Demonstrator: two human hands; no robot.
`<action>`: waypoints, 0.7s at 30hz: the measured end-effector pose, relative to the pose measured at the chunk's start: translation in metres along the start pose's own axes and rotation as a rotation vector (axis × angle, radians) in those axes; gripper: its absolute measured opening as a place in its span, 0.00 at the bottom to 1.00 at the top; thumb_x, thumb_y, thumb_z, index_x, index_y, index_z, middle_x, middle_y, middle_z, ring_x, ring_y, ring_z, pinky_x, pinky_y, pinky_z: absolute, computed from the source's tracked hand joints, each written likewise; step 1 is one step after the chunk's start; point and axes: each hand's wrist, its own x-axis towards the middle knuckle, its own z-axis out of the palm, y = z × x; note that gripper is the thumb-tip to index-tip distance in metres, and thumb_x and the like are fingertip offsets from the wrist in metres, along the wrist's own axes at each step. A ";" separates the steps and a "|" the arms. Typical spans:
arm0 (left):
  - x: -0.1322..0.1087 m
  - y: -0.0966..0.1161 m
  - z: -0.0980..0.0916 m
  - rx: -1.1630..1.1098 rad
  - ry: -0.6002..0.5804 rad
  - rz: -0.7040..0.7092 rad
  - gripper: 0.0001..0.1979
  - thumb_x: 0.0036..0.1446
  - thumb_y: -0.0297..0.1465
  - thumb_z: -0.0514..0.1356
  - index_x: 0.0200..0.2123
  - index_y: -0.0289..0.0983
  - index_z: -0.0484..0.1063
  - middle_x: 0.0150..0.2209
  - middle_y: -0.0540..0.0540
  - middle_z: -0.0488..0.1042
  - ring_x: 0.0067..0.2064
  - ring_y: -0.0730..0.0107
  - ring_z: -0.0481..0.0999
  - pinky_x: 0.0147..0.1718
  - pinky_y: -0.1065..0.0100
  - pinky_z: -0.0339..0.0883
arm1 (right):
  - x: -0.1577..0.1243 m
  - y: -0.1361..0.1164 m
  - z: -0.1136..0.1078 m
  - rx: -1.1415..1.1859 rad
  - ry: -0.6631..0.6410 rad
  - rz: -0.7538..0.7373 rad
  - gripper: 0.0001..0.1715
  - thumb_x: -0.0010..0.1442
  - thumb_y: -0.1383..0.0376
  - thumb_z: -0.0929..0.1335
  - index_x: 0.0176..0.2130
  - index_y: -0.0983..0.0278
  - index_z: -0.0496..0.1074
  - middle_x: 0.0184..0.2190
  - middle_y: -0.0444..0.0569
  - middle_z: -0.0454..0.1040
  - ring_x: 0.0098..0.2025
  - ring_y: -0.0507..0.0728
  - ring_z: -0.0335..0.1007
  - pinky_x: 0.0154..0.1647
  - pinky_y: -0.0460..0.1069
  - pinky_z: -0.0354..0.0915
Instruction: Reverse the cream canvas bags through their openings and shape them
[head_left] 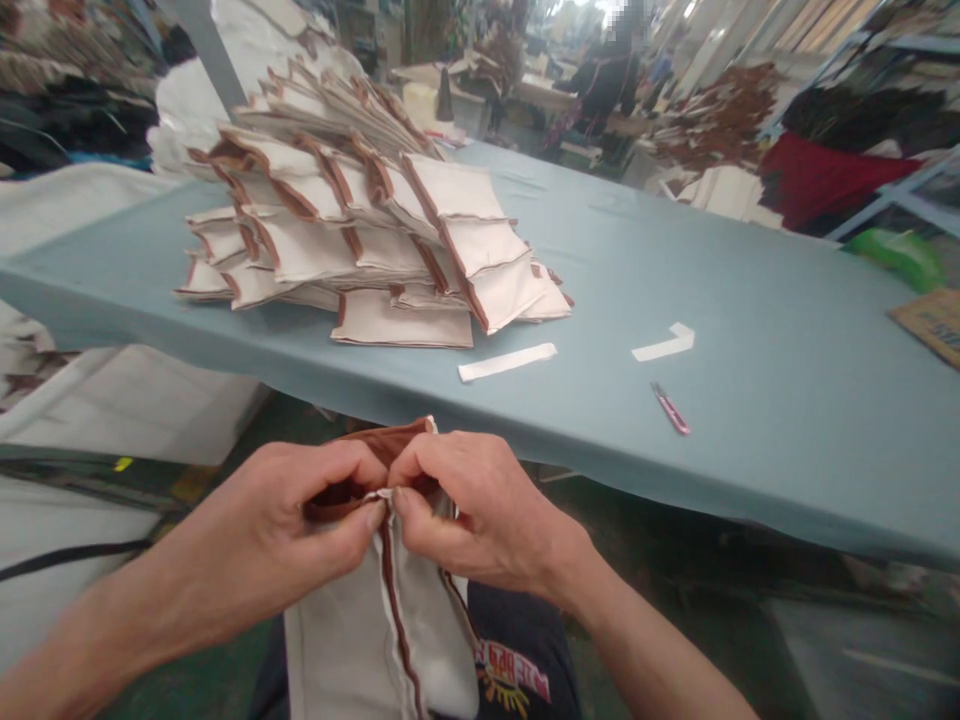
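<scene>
A cream fabric bag with brown edging and a brown lining hangs in front of me, over my lap. My left hand pinches the bag's top edge, thumb outside and fingers inside the opening. Right beside it, my right hand pinches the same edge where a brown-trimmed seam meets the rim. The thumbs are nearly touching. The bag's lower end runs out of view at the bottom.
On the blue-covered table lies a large pile of similar cream pieces. Two white strips and pink-handled thread snips lie to its right. Far back, a person is among more fabric heaps. A cardboard piece sits at the right.
</scene>
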 end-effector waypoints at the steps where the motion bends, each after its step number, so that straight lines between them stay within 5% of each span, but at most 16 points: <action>1: 0.003 0.003 -0.003 0.040 -0.015 0.016 0.12 0.64 0.30 0.58 0.27 0.41 0.75 0.21 0.59 0.71 0.20 0.78 0.68 0.20 0.77 0.59 | 0.000 0.000 0.000 -0.011 0.000 0.000 0.05 0.66 0.66 0.65 0.36 0.57 0.65 0.29 0.42 0.74 0.30 0.54 0.68 0.37 0.49 0.60; 6: 0.013 0.013 -0.006 0.180 -0.037 0.112 0.14 0.64 0.27 0.55 0.24 0.41 0.62 0.20 0.59 0.61 0.21 0.81 0.60 0.20 0.75 0.51 | -0.003 -0.001 -0.005 -0.011 0.020 0.030 0.06 0.66 0.66 0.64 0.35 0.57 0.63 0.28 0.41 0.72 0.30 0.53 0.65 0.36 0.50 0.58; 11: 0.008 0.009 0.009 0.146 0.003 0.135 0.14 0.66 0.26 0.53 0.27 0.41 0.57 0.23 0.59 0.57 0.23 0.79 0.57 0.22 0.74 0.50 | -0.011 -0.003 -0.012 0.255 -0.046 0.227 0.04 0.66 0.62 0.68 0.37 0.58 0.67 0.30 0.39 0.72 0.30 0.52 0.67 0.36 0.48 0.60; 17: 0.010 -0.003 0.004 0.094 -0.113 0.083 0.16 0.72 0.29 0.55 0.27 0.41 0.62 0.23 0.59 0.63 0.24 0.77 0.62 0.23 0.74 0.54 | -0.007 -0.001 -0.014 0.044 -0.155 0.237 0.18 0.62 0.62 0.72 0.31 0.58 0.59 0.26 0.37 0.63 0.30 0.52 0.57 0.35 0.50 0.51; 21: 0.013 -0.009 -0.010 0.045 -0.192 0.043 0.17 0.76 0.35 0.58 0.30 0.41 0.70 0.24 0.57 0.71 0.25 0.75 0.69 0.26 0.74 0.60 | 0.001 0.000 -0.016 0.071 -0.141 0.189 0.18 0.62 0.64 0.71 0.29 0.58 0.57 0.25 0.36 0.60 0.29 0.51 0.55 0.35 0.51 0.49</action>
